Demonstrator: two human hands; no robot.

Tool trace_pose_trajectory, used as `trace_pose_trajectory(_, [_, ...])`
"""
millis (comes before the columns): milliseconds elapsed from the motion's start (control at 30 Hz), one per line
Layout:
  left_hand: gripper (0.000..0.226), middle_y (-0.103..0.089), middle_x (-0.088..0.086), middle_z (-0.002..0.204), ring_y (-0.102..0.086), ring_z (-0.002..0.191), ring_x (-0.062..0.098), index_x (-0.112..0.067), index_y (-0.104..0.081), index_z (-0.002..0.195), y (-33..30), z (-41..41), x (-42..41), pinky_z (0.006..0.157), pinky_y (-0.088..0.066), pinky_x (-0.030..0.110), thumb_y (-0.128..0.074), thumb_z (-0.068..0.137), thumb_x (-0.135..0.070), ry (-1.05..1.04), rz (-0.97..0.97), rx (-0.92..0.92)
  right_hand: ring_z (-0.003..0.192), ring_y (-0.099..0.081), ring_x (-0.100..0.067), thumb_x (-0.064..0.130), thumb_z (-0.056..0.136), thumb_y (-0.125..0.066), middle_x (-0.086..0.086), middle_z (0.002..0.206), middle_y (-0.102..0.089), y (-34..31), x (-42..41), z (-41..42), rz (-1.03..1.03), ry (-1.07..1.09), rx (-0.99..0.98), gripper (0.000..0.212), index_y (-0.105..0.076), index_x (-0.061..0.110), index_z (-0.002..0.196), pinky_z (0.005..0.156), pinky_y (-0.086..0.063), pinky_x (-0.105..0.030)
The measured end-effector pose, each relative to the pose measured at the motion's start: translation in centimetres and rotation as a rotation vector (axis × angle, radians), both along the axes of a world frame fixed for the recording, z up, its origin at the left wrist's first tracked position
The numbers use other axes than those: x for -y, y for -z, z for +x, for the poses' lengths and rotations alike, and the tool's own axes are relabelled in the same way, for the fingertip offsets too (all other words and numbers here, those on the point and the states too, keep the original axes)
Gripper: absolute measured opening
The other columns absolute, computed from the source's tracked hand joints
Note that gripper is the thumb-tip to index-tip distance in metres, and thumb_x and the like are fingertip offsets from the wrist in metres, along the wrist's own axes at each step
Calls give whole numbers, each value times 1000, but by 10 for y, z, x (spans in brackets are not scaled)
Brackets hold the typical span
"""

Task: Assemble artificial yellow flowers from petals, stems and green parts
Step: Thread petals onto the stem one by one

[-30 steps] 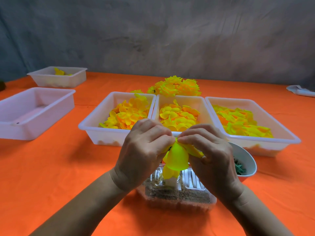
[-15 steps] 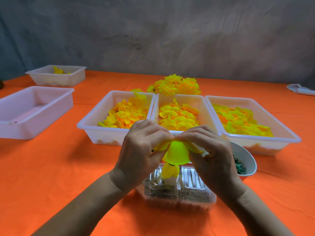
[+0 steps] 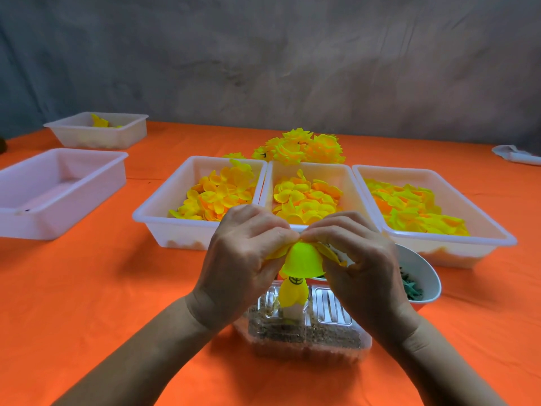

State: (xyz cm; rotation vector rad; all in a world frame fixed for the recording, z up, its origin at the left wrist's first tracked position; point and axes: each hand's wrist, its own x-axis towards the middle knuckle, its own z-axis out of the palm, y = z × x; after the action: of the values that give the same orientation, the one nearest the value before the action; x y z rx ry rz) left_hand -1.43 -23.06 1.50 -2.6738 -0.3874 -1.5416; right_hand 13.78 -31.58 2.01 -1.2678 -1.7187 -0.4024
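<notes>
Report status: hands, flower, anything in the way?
Left hand and right hand both pinch the petals of the half-built flower. It sits over the clear tray. Nothing in the way.

An orange cloth [image 3: 87,288], matt and slightly creased, covers the bench. The trays [image 3: 164,221] are white plastic, smooth with a soft sheen and faintly translucent. The petals [image 3: 304,257] look like thin, matt fabric. The bowl [image 3: 424,271] is glossy white. The ribbed box [image 3: 330,312] is clear, shiny plastic. The backdrop [image 3: 263,60] is grey, matt, wrinkled cloth.
</notes>
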Motion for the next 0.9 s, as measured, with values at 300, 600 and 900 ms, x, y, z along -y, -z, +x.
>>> trace_pose_trajectory(300, [16, -71, 4, 85, -63, 80, 24, -4, -74, 85, 0, 0, 6, 72, -48, 41, -72, 69, -6, 43, -138, 35, 82, -65, -27, 12, 70, -59, -2, 84, -71, -6, 4, 1, -65, -84, -109, 21, -74, 5, 83, 68, -53, -42])
trace_pose_trajectory(600, [17, -70, 6, 88, -64, 83, 28, -4, -74, 89, 2, -1, 13, 72, -51, 47, -72, 72, -5, 107, -284, 108, 81, -65, -28, 4, 69, -68, -5, 82, -69, -1, 4, 4, -6, -18, 28, 15, -72, 4, 84, 68, -52, -45])
trace_pose_trajectory(900, [13, -71, 3, 87, -62, 83, 25, -5, -74, 83, 7, -1, 6, 79, -46, 40, -64, 85, -13, 19, -20, 78, 85, -63, -29, 4, 72, -59, -4, 86, -69, 8, 4, 3, 70, 44, 18, 15, -71, 3, 81, 69, -49, -46])
